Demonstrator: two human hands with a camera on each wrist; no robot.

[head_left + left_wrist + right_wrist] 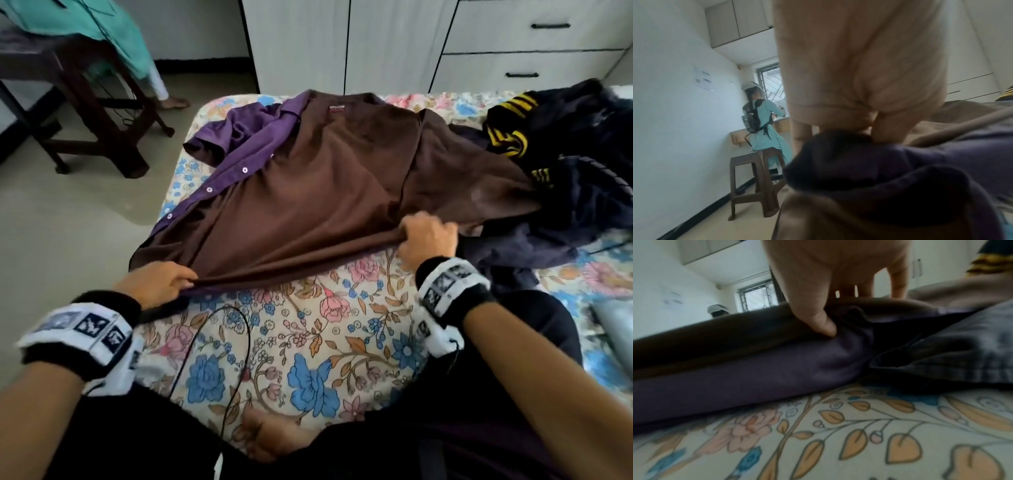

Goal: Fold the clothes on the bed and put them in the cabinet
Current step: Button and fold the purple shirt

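A brown shirt (308, 192) lies spread on the floral bed (308, 342), collar toward the cabinet, over a purple button shirt (239, 137) that shows along its left side. My left hand (161, 284) pinches the brown shirt's hem at its near left corner, and my right hand (428, 240) grips the hem at the near right. In the right wrist view my thumb (824, 324) presses into the brown (715, 337) and purple (756, 378) layers. Bunched dark cloth (879, 170) sits under my fingers (894, 128) in the left wrist view.
A heap of dark clothes with yellow stripes (565, 144) lies at the right of the bed. The white cabinet with drawers (513, 44) stands behind the bed. A brown stool (85, 120) and a person in teal (764, 121) are at the left. A black cable (222, 342) crosses the sheet.
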